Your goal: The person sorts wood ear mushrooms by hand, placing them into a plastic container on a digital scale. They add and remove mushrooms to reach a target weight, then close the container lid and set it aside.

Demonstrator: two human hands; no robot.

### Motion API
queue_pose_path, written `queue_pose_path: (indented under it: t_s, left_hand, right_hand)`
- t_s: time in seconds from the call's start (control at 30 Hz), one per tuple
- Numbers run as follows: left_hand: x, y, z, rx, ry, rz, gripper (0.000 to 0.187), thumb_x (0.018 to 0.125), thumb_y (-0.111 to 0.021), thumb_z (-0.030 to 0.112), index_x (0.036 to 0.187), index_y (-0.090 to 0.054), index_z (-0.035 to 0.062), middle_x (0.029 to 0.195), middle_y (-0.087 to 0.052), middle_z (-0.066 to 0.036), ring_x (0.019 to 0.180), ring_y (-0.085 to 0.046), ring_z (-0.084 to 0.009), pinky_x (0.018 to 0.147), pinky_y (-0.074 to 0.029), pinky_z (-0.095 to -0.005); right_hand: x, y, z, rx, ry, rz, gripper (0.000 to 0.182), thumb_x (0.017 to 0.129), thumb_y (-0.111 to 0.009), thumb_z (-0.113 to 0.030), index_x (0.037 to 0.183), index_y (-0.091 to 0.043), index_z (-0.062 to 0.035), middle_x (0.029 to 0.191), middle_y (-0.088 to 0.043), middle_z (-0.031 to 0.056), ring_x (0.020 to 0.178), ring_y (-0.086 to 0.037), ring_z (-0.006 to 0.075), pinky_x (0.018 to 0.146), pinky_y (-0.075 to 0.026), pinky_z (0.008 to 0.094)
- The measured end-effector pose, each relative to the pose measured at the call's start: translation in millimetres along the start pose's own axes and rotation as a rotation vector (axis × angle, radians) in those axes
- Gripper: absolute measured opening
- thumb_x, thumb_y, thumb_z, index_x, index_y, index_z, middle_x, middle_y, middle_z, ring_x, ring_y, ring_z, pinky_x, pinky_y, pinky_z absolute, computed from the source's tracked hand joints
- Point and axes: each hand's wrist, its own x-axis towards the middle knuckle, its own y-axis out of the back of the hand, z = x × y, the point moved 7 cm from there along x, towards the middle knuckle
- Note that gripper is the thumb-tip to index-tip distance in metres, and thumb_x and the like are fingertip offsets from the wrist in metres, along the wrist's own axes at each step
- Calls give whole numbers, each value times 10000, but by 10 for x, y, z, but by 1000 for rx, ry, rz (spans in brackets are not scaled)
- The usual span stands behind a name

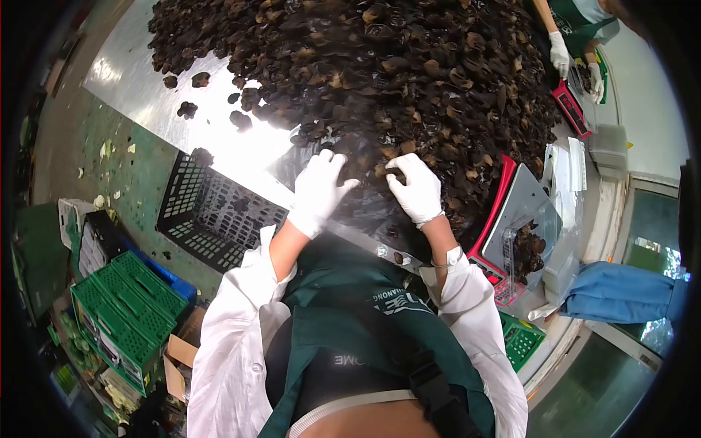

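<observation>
A large heap of dark brown wood ear mushrooms (409, 87) covers the metal table (139, 80) in front of me. Both my hands wear white gloves and are at the near edge of the heap. My left hand (319, 188) has its fingers bent and its thumb held apart, with nothing seen between them. A short way to the right, my right hand (418, 190) curves over the mushrooms, thumb and fingertips apart, with brown pieces showing in the gap. Shiny clear plastic film (358, 208) lies under and between the hands.
A black crate (241, 208) leans by the table's left edge. On the right stand a red-framed scale (522, 193) and a clear tub with mushrooms (527, 252). A co-worker's gloved hand (558, 55) is near another red scale (572, 109). Green crates (131, 306) are stacked at lower left.
</observation>
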Motion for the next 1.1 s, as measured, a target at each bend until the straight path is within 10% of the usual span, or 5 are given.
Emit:
queue_pose_path:
  t_s: [0.17, 0.23, 0.57, 0.93, 1.1]
  left_hand:
    - [-18, 34, -315, -478, 134, 33, 185, 840, -625, 133, 1013, -611, 68, 938, -634, -62, 778, -590, -139, 668, -473, -250]
    - [-97, -84, -400, -1194, 664, -195, 200, 894, -570, 149, 1075, -590, 64, 1003, -647, -70, 809, -602, -128, 660, -484, -231]
    - [25, -254, 559, -2040, 706, -704, 440, 920, -515, 167, 1338, -412, 80, 1339, -467, -158, 1192, -505, -273, 905, -486, -371]
    - [265, -621, 2750, -1356, 108, -744, 324, 867, -563, 91, 1188, -565, 42, 1082, -587, -33, 974, -537, -103, 828, -438, -231]
    - [9, -1143, 3449, -699, -636, -444, 490, 772, -668, 170, 1237, -536, 91, 1330, -454, -193, 1251, -407, -326, 1037, -317, -408]
  right_hand:
    - [-13, -137, 279, 839, -278, -161, 212, 806, -603, -106, 1008, -611, -45, 963, -639, 71, 891, -599, 171, 811, -459, 290]
    - [-37, -30, 168, 1002, -243, -151, 239, 829, -561, -74, 1055, -586, 1, 1058, -627, 79, 961, -591, 162, 861, -455, 299]
    - [-534, 207, 169, 1911, -456, 72, 302, 886, -440, -53, 1182, -473, -1, 1068, -583, 147, 931, -615, 233, 718, -566, 391]
    - [-1998, 2112, 868, 357, -284, 828, 267, 779, -532, 85, 1020, -565, -25, 1060, -589, 104, 989, -569, 192, 874, -451, 300]
    - [-2183, 2093, 1131, -194, -384, 523, 514, 733, -674, -158, 1210, -513, -50, 1263, -491, 150, 1225, -410, 338, 1033, -335, 432]
